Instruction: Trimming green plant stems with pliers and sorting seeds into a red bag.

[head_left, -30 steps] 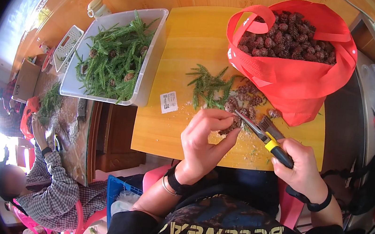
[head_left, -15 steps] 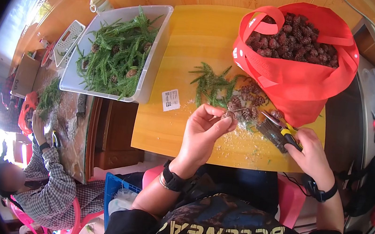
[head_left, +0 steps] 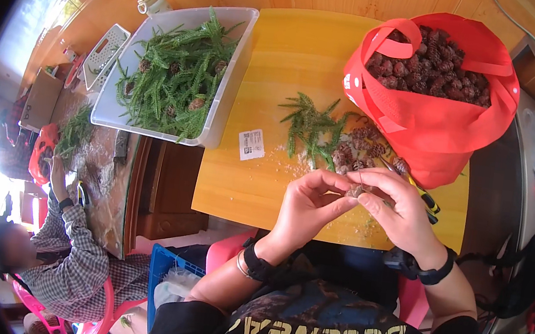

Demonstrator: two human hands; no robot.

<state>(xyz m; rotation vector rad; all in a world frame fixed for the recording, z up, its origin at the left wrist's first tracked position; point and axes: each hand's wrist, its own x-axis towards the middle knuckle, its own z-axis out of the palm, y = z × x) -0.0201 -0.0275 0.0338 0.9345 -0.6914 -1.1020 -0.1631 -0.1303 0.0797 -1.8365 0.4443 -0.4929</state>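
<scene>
Pinecone [head_left: 355, 191], small and brown, is pinched at the fingertips a little right of and below the middle of the frame, just above the near part of the yellow table [head_left: 275, 60]. The left hand [head_left: 311, 203] closes thumb and fingers on it from the left; the right hand [head_left: 404, 208] meets it from the right, its thumb and fingertips also clamped on it. A thin wire [head_left: 360, 177] sticks up beside the cone. Just beyond the hands lie loose cones [head_left: 343, 155] and a green sprig [head_left: 313, 131], with a white label [head_left: 251, 144] to their left. Yellow-and-black pliers [head_left: 428, 198] rest on the table right of the right hand, partly hidden. A red bag [head_left: 422, 123] full of cones fills the upper right, and a translucent bin [head_left: 224, 110] of greenery [head_left: 171, 76] stands upper left.
</scene>
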